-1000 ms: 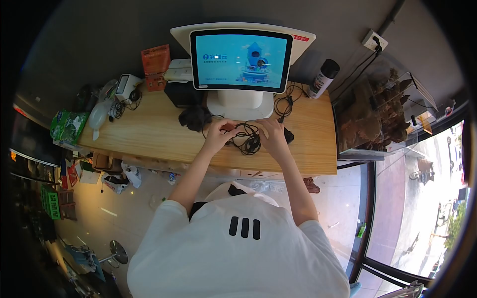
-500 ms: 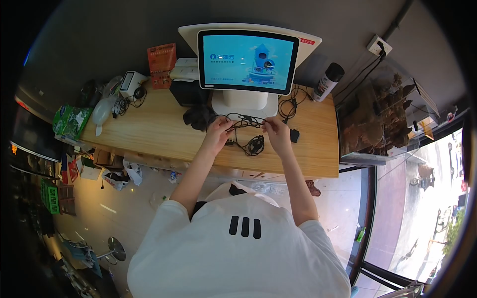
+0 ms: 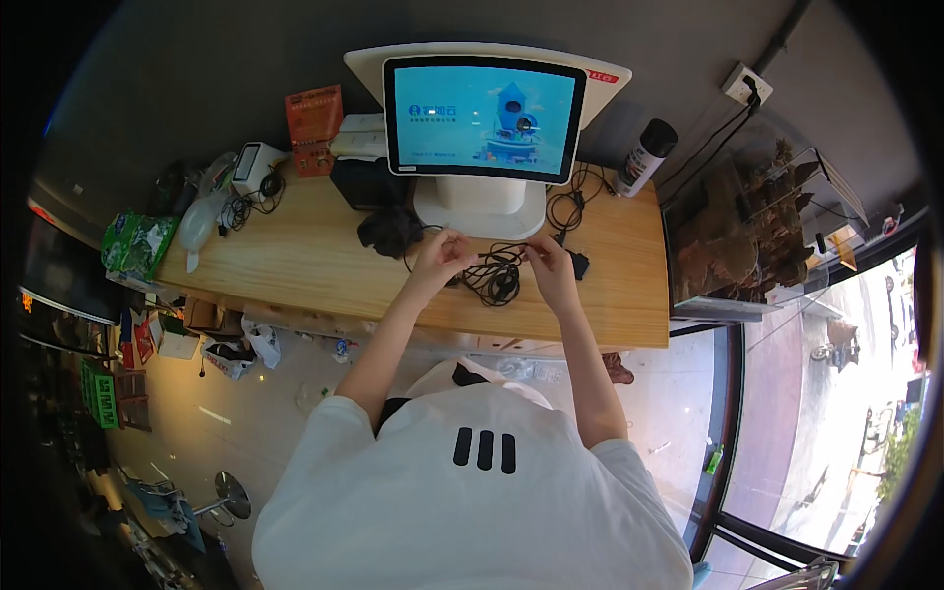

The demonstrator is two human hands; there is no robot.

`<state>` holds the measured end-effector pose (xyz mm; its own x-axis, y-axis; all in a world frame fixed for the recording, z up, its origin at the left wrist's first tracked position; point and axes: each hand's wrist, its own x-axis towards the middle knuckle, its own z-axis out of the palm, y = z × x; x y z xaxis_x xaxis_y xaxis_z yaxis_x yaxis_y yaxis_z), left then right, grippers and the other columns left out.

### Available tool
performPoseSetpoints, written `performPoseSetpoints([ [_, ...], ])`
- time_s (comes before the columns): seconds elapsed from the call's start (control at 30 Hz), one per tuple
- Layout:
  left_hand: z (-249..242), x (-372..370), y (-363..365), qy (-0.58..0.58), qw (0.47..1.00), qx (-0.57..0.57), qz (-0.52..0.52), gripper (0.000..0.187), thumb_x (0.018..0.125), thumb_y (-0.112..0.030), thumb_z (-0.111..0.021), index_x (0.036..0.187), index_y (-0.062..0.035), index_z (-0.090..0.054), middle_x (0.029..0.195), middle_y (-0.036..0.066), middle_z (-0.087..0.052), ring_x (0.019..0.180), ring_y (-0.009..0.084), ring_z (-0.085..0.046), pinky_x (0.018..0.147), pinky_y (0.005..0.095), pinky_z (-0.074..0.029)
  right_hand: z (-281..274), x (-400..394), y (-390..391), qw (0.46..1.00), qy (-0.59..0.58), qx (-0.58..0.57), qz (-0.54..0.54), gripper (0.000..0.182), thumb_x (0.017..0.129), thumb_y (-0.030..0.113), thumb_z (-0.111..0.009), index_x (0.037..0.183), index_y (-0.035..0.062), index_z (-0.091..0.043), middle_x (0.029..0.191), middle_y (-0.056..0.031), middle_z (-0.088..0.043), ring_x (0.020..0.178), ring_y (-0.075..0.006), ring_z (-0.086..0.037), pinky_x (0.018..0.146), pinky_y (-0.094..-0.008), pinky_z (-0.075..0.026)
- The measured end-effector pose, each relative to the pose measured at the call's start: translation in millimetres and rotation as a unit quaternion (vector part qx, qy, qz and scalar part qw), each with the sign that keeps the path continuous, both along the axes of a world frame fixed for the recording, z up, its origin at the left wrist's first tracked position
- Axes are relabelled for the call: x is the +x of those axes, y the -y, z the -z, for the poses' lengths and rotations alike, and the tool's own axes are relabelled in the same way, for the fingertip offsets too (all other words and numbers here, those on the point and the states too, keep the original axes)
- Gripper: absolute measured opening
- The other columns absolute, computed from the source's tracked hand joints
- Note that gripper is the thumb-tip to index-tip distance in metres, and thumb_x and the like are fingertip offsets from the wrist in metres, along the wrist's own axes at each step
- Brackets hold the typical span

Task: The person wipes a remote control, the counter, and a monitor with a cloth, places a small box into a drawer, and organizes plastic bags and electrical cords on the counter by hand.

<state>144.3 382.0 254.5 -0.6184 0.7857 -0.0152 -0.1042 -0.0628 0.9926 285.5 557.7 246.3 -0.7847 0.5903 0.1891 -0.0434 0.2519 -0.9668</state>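
A tangle of thin black cable [image 3: 494, 277] lies on the wooden desk [image 3: 344, 265], below the white stand of a lit screen [image 3: 482, 120]. At its left side is my left hand [image 3: 444, 264], fingers curled and closed around a strand of the cable. My right hand [image 3: 551, 265] is on the other side, thumb and fingertips pinched on the cable's upper right part. A small black adapter [image 3: 580, 265] sits just right of my right hand. Left of my left hand is a crumpled dark bundle [image 3: 390, 232].
A black box [image 3: 366, 185], a red leaflet [image 3: 315, 128] and a white device [image 3: 258, 169] stand at the back left, beside a green bag [image 3: 138, 246]. At the right back are a spray can [image 3: 645, 159] and a glass tank [image 3: 737, 236].
The cable strands stretched between my hands have come down onto the coil on the desk. My left hand has shifted slightly right, its fingers more curled.
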Motion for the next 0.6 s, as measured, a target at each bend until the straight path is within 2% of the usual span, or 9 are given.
performPoseSetpoints([
  [0.07,-6.5,0.7,1.5,-0.05,0.998,-0.015,0.028,0.013,0.085,-0.008,-0.067,0.085,-0.0057,-0.054,0.079,-0.002,-0.057,0.078,0.0082,-0.056,0.073,0.0224,-0.044,0.3,-0.9,-0.5,1.0,0.007,0.009,-0.012,0.015,0.091,0.002,-0.057,0.104,-0.0036,-0.061,0.091,-0.0103,-0.068,0.08,-0.0166,-0.065,0.069,-0.0277,-0.049],
  [0.13,-8.1,-0.2,3.3,-0.287,0.955,-0.065,0.046,0.017,0.088,-0.009,-0.065,0.102,-0.0061,-0.056,0.076,-0.003,-0.055,0.074,0.0071,-0.053,0.07,0.0217,-0.042,2.3,-2.0,-1.4,1.0,0.004,0.009,-0.009,0.015,0.092,0.002,-0.056,0.105,-0.0038,-0.061,0.091,-0.0097,-0.068,0.08,-0.0161,-0.064,0.069,-0.0274,-0.049],
  [0.17,-4.2,-1.1,3.3,-0.287,0.955,-0.065,0.045,0.017,0.088,-0.009,-0.065,0.102,-0.0061,-0.056,0.076,-0.003,-0.055,0.074,0.0071,-0.053,0.07,0.0217,-0.042,3.1,-2.6,-1.7,1.0,0.001,0.011,-0.005,0.015,0.093,0.002,-0.055,0.105,-0.0041,-0.06,0.091,-0.0091,-0.067,0.08,-0.0155,-0.064,0.07,-0.0271,-0.049],
  [0.27,12.2,-3.1,0.8,-0.188,0.98,-0.021,-0.067,0.012,0.091,-0.013,-0.062,0.1,-0.008,-0.056,0.074,-0.003,-0.054,0.074,0.0086,-0.054,0.073,0.0238,-0.043,-4.2,-0.3,1.0,0.997,-0.049,-0.05,0.017,0.013,0.094,0.003,-0.053,0.103,-0.0043,-0.059,0.087,-0.0066,-0.065,0.077,-0.013,-0.061,0.069,-0.0254,-0.047],
  [0.33,14.7,1.9,-1.9,0.113,0.98,0.055,-0.153,0.008,0.093,-0.017,-0.059,0.095,-0.0095,-0.057,0.079,-0.003,-0.057,0.077,0.0091,-0.056,0.075,0.0264,-0.045,-4.5,-0.7,-0.3,0.992,-0.069,-0.093,0.045,0.011,0.094,0.003,-0.053,0.101,-0.003,-0.06,0.087,-0.0055,-0.064,0.076,-0.0113,-0.059,0.067,-0.0247,-0.045],
  [0.37,15.8,3.5,-2.8,0.113,0.98,0.054,-0.155,0.008,0.093,-0.017,-0.059,0.095,-0.0095,-0.057,0.079,-0.003,-0.057,0.077,0.0091,-0.056,0.075,0.0264,-0.045,-4.4,-0.4,-1.2,0.984,-0.089,-0.135,0.074,0.01,0.094,0.003,-0.053,0.099,-0.0018,-0.061,0.088,-0.0044,-0.064,0.075,-0.0096,-0.057,0.066,-0.024,-0.042],
  [0.43,13.2,6.2,-4.2,0.307,0.919,0.137,-0.208,0.011,0.095,-0.021,-0.058,0.093,-0.0106,-0.055,0.087,-0.002,-0.058,0.079,0.0088,-0.056,0.077,0.0283,-0.046,-2.8,-0.5,-1.0,0.981,-0.099,-0.152,0.071,0.01,0.095,0.005,-0.053,0.097,-0.0015,-0.061,0.086,-0.0043,-0.063,0.073,-0.0096,-0.056,0.065,-0.0239,-0.042],
  [0.53,30.2,-10.2,4.8,0.295,0.953,-0.036,-0.062,0.016,0.093,-0.022,-0.061,0.096,-0.0098,-0.051,0.093,0.0,-0.056,0.079,0.0096,-0.056,0.075,0.0285,-0.047,-4.7,-1.8,2.9,0.972,-0.122,-0.185,0.072,0.011,0.096,0.006,-0.053,0.097,-0.0017,-0.061,0.085,-0.0041,-0.062,0.073,-0.0097,-0.056,0.065,-0.024,-0.043],
  [0.6,26.2,6.6,-1.1,0.214,0.964,-0.087,-0.129,0.018,0.092,-0.022,-0.063,0.095,-0.0085,-0.051,0.093,0.001,-0.056,0.078,0.01,-0.055,0.073,0.0278,-0.048,-8.4,-1.8,3.7,0.981,-0.082,-0.17,0.049,0.011,0.096,0.006,-0.052,0.097,-0.0018,-0.061,0.083,-0.0042,-0.062,0.073,-0.0103,-0.057,0.065,-0.0239,-0.043],
])
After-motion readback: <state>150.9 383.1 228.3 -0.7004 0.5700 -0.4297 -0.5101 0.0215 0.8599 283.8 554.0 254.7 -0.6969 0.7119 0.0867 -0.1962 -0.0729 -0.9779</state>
